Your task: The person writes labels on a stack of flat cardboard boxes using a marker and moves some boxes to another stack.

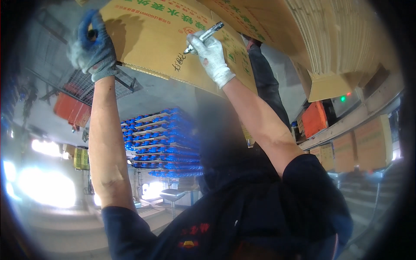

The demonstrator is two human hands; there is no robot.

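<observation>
A thick silver-and-black marker pen point(214, 30) is gripped in my right hand point(210, 56), which wears a pale knit glove. The pen's tip is at the surface of a brown cardboard carton point(149, 45), beside fresh black handwriting point(177, 62). Red and green print covers other parts of that carton. At its left edge is my left hand point(95, 50), in a grey glove with blue-coated fingers. Those fingers are curled together around a small dark thing, too unclear to name. Its shadow falls on the cardboard.
Folded cardboard sheets point(327, 37) stand packed together at the upper right. Stacked layers of blue parts point(162, 143) rise beyond my arms. A wire-mesh cart point(80, 89) and an orange bin point(71, 110) are at left; another orange box point(314, 119) is at right.
</observation>
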